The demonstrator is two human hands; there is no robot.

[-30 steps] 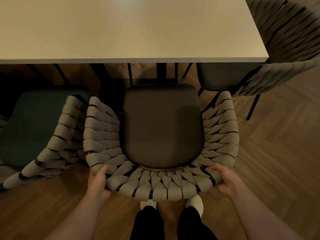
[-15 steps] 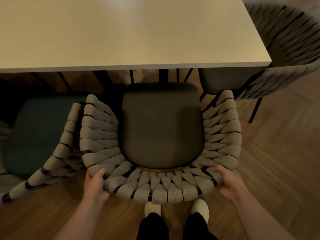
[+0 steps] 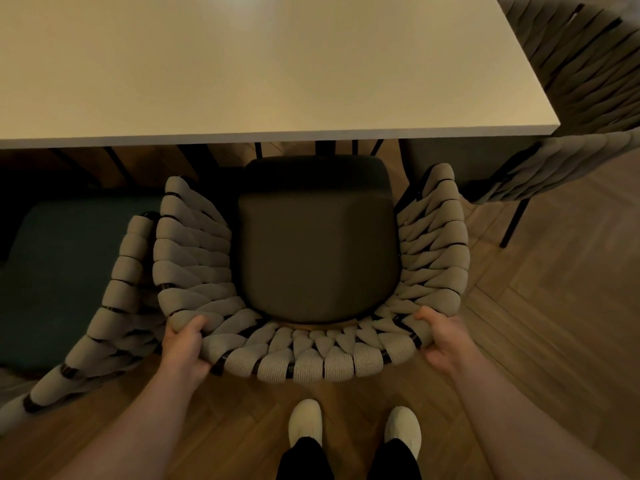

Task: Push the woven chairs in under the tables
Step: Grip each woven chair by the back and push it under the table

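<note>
A pale, smooth rectangular table (image 3: 263, 71) stands over a dim herringbone wood floor (image 3: 554, 306). Facing its near edge is the woven chair (image 3: 311, 362), a curved back of thick knitted beige bands around a dark padded seat (image 3: 317, 244) whose front just meets the tabletop's edge. The left hand (image 3: 183, 344) and right hand (image 3: 446, 337) each grip that back rim, thumbs hooked over.

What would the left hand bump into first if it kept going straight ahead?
The left hand grips the woven chair by its back; straight ahead it would probably meet that chair's woven side, well before the table.
</note>
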